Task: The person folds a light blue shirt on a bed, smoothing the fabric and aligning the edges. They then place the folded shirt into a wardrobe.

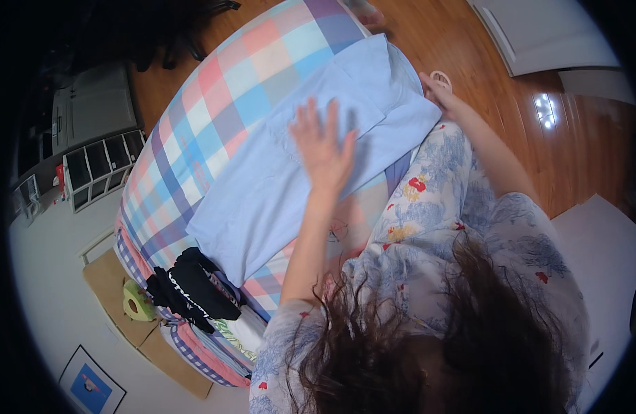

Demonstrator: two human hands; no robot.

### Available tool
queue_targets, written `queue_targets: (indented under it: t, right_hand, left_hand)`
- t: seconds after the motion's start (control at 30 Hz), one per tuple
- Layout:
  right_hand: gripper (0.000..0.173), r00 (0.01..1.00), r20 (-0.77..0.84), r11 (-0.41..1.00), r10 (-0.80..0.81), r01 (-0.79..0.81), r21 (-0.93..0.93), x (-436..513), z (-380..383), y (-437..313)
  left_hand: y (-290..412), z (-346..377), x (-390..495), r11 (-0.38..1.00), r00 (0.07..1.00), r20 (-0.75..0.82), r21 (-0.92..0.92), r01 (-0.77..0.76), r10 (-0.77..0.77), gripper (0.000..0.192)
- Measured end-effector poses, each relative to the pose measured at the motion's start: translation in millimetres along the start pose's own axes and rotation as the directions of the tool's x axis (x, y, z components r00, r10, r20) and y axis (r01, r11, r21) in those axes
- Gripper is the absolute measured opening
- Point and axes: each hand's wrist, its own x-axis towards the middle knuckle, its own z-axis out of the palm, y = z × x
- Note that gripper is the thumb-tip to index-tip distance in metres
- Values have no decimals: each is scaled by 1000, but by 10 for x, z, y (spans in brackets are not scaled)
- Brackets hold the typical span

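A light blue folded garment (255, 207) lies lengthwise across a bed with a checked cover (204, 108). My left hand (323, 147) is spread flat above its middle, fingers apart and holding nothing; whether the palm touches the cloth is not clear. At the garment's far right corner is my right hand (443, 98), beside the bed's edge. Its fingers point away from me, and whether they pinch the fabric cannot be made out. Soft creases run along the near half of the garment.
Black clothing with white lettering (201, 284) is heaped by the garment's lower left end, beside an avocado plush (138, 301). My patterned trouser leg (426, 176) rests along the near bed edge. A slipper (441, 80) is on the wooden floor (504, 119). A white cabinet (545, 31) stands far right.
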Motion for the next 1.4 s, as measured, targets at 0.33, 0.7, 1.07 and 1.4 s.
queue_targets:
  t: [0.33,0.7,1.07,1.4]
  right_hand:
    - [52,981,44,972,-189,180,153,-637,90,-453]
    - [61,453,760,-175,-466,794,-582,-2217,2807,109]
    - [45,504,335,104,-796,659,-745,-1451,2095,2]
    - [58,905,103,544,-413,336,-769,-1771,1474,476]
  left_hand:
    - [290,550,387,997,996,83,76,17,-23,75]
    - [-647,-510,-663,-585,576,523,-806,95,-628,65]
    - [-1075,-489,-831,-301,570,509,-855,423,-644,43]
    - [-1041,-755,-904,-150,410,552,-709,689,-726,45]
